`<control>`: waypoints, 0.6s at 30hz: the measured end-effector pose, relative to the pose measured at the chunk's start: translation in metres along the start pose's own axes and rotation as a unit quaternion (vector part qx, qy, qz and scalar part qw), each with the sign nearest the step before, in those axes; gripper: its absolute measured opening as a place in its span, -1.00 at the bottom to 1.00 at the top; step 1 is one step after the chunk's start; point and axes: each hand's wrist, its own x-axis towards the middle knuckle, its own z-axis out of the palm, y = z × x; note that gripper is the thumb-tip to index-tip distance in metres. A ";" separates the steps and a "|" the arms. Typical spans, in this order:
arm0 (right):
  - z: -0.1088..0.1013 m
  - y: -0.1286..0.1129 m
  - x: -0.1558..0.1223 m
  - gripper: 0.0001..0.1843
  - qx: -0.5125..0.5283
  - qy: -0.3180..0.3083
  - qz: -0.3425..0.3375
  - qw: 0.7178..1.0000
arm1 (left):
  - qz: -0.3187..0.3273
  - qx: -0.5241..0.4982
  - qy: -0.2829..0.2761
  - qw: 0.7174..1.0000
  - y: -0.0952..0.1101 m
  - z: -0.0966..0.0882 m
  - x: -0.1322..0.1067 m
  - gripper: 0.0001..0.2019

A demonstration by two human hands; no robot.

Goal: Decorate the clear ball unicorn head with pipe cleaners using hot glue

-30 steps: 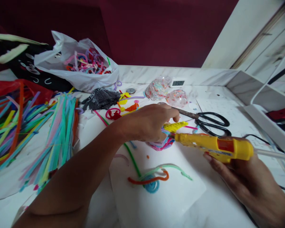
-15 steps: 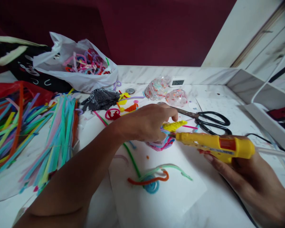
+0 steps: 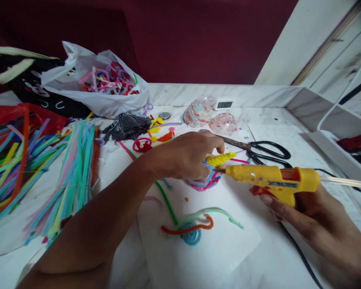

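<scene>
My right hand (image 3: 314, 220) is wrapped round the grip of a yellow hot glue gun (image 3: 255, 174), fingers by its red trigger. A clear glue stick (image 3: 341, 182) sticks out of its back. The nozzle points left, right by a multicoloured pipe-cleaner piece (image 3: 203, 184) in pink, blue and purple. On top of that piece lies a yellow twisted pipe-cleaner part (image 3: 221, 159). My left hand (image 3: 192, 154) closes over the piece from above and hides much of it; its fingertips are partly hidden. Whether the nozzle touches the piece I cannot tell.
Black-handled scissors (image 3: 258, 150) lie behind the glue gun. Loose pipe cleaners and a blue coil (image 3: 192, 235) rest on white paper (image 3: 216, 257) in front. Bundles of pipe cleaners (image 3: 75, 172) fill the left, near a white plastic bag (image 3: 111, 102). A black cord (image 3: 301, 255) runs at right.
The back end of the glue gun has risen slightly, so it lies more level, and its body has shifted a little. My left hand and the pipe-cleaner piece stay in place.
</scene>
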 end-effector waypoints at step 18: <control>-0.019 0.021 -0.020 -0.73 -0.026 -0.158 0.102 0.982 | -0.002 0.004 -0.007 1.000 0.002 -0.001 0.001 -0.56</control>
